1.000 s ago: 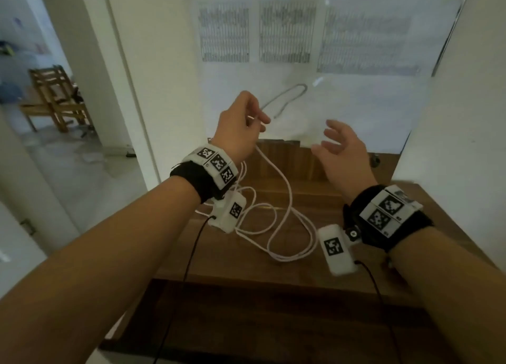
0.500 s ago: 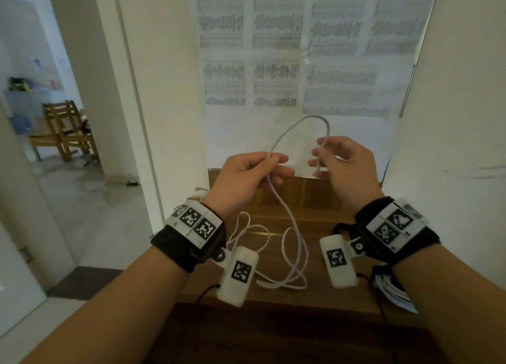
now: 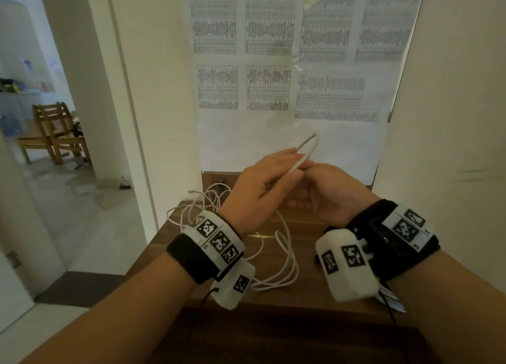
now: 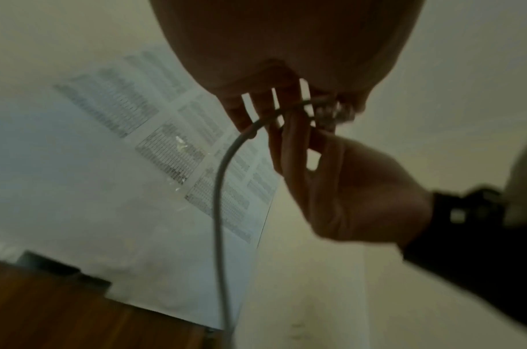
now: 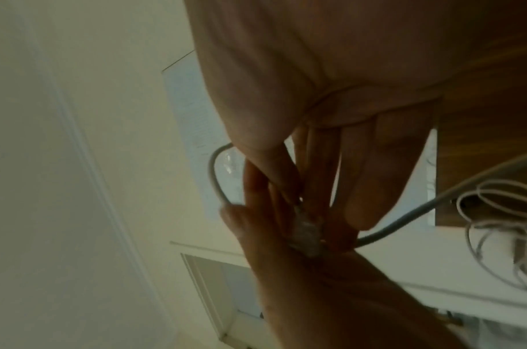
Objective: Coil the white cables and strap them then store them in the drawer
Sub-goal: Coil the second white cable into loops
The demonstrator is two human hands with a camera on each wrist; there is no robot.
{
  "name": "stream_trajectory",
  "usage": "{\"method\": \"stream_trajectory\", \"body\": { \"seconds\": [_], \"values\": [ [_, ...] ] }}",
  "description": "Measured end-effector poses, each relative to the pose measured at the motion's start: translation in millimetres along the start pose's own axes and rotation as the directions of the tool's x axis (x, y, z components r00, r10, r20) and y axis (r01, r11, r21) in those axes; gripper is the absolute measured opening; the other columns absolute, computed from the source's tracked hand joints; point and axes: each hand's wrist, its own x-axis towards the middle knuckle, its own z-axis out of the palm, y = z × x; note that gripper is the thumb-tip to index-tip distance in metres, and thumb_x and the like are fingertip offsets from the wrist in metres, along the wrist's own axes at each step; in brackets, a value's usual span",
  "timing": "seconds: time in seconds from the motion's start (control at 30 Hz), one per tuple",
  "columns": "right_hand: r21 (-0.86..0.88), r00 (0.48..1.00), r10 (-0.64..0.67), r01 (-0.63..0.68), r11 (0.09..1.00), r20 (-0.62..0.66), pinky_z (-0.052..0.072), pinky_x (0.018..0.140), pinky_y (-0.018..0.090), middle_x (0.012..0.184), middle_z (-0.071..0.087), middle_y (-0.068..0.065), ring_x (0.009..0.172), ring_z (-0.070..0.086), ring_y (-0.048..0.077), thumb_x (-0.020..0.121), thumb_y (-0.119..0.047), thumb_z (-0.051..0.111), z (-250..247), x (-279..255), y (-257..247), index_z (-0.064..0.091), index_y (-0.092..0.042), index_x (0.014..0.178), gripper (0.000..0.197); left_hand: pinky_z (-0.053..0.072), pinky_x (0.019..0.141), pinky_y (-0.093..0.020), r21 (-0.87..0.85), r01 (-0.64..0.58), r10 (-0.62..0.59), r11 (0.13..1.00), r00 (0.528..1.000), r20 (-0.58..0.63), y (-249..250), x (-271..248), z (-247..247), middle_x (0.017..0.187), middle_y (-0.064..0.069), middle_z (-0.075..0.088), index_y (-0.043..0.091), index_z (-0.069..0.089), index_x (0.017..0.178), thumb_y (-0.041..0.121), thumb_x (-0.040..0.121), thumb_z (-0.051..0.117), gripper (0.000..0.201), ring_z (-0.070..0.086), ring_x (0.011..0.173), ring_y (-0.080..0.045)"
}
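A thin white cable lies in loose loops on the wooden cabinet top, and one strand rises to my hands. My left hand pinches that strand, and a short folded loop sticks up beyond its fingers. My right hand is pressed against the left, fingers curled round the same cable. In the right wrist view the clear plug sits between my right fingers and the left palm. In the left wrist view the cable drops from my left fingers toward the cabinet.
A second white bundle peeks out under my right wrist at the cabinet's right edge. White walls close in on both sides, with printed sheets on the panel ahead. Through the open doorway at the left stands a wooden chair.
My hands have come together from apart. The tall cable arch between them has folded into a short loop above the fingers. Both hands sit lower in view.
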Motion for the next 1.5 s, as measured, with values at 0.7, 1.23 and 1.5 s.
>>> {"method": "stream_trajectory", "body": {
  "seconds": [0.7, 1.23, 1.5],
  "values": [
    [-0.508, 1.0, -0.02, 0.027, 0.861, 0.02, 0.058, 0.079, 0.042, 0.069, 0.068, 0.009, 0.066, 0.068, 0.024, 0.1, -0.024, 0.059, 7.3, 12.8, 71.2, 0.067, -0.003, 0.105, 0.023, 0.046, 0.055, -0.028, -0.398, 0.358, -0.509, 0.845, 0.768, -0.39, -9.8, 23.5, -43.6, 0.038, 0.002, 0.043, 0.019, 0.05, 0.046, 0.047, 0.101, 0.047, 0.062, 0.046, 0.041, -0.016],
    [-0.025, 0.973, 0.05, -0.057, 0.998, -0.226, 0.043, 0.052, 0.029, 0.062, 0.048, -0.001, 0.051, 0.041, 0.013, 0.105, -0.016, 0.045, -35.9, 26.5, 52.4, 0.063, 0.0, 0.121, 0.029, 0.007, 0.038, -0.019, -0.828, 0.521, -0.597, 0.207, 0.738, 0.315, -25.9, 11.8, -79.3, 0.052, 0.01, 0.017, 0.023, 0.038, 0.064, 0.043, 0.099, 0.035, 0.04, 0.01, 0.042, -0.006],
    [-0.257, 0.951, -0.247, 0.195, 0.946, -0.185, 0.054, 0.059, 0.037, 0.078, 0.071, 0.011, 0.055, 0.058, 0.018, 0.095, -0.005, 0.062, 11.9, 22.9, 41.9, 0.055, -0.007, 0.11, 0.017, 0.034, 0.044, -0.022, -0.507, 0.712, -0.802, 0.486, 0.593, 0.064, -33.4, -17.8, 0.6, 0.072, -0.004, 0.057, 0.013, 0.059, 0.08, 0.043, 0.103, 0.043, 0.041, 0.049, 0.056, -0.014]
  ]
}}
